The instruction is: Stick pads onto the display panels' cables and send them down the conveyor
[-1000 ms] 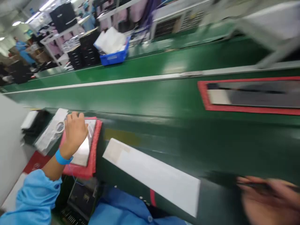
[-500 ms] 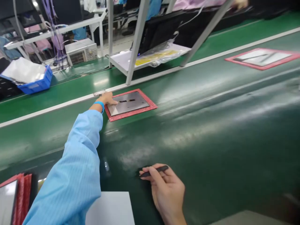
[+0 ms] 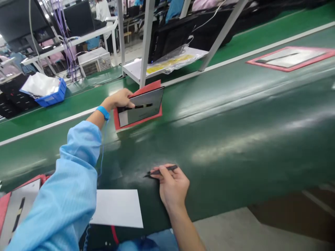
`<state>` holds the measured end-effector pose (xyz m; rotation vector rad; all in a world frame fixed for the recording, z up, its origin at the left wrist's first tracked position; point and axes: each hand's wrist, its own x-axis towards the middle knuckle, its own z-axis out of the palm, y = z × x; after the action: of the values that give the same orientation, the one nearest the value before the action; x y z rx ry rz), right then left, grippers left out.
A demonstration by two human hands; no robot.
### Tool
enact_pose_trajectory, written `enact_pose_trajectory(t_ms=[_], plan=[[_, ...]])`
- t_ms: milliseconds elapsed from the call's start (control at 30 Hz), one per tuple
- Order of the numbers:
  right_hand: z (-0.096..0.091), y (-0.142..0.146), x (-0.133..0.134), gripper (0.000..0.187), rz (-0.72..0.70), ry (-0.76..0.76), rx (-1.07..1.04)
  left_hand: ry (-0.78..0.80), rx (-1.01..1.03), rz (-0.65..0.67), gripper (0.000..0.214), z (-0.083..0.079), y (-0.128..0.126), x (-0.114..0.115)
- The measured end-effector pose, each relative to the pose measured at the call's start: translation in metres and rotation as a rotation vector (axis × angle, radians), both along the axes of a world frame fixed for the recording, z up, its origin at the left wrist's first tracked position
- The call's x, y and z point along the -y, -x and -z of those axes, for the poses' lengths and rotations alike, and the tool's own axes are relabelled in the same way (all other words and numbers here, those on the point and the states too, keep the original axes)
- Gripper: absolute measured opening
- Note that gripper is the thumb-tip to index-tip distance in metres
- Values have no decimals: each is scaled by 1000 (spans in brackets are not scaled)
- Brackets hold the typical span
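**Flat panel gripped in the left hand, slim black tool in the right**

On a long green bench (image 3: 235, 157), a thin grey panel (image 3: 146, 112) with a red sheet (image 3: 154, 85) behind it is held at its left end by the left hand (image 3: 120, 98). The hand is closed on panel and sheet together, the thumb laid over the panel's face. Both are tilted, with the far edge raised; whether the near edge touches the bench cannot be told. A blue band (image 3: 103, 112) is worn on the left wrist, and a light blue sleeve (image 3: 75, 174) covers the arm.

Nearer the body, a black pointed tool (image 3: 171, 168) is pinched between the thumb and fingers of the right hand (image 3: 174, 188), its tip directed left.

Below the tool, a white board (image 3: 119, 209) is partly covered by the sleeve. At lower left, another panel (image 3: 29, 197) is seen on red sheeting. A further panel (image 3: 310, 57), framed in red, is laid flat at upper right. Beyond the bench's pale rail, a blue tray (image 3: 53, 99) is filled with white material.
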<state>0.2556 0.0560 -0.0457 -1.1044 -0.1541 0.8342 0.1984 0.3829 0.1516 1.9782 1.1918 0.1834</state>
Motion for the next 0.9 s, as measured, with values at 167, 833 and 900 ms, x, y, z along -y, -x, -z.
enact_pose_trajectory(t_ms=[167, 833, 900], plan=[[4, -32, 15, 36, 205, -36, -77, 57, 347, -106, 17, -11, 19, 127], [-62, 80, -24, 32, -472, -92, 344, -253, -161, -560, 26, 128, 223, 336], [-49, 108, -42, 35, -669, -96, 327, -323, -189, -534, 38, 142, 246, 321]])
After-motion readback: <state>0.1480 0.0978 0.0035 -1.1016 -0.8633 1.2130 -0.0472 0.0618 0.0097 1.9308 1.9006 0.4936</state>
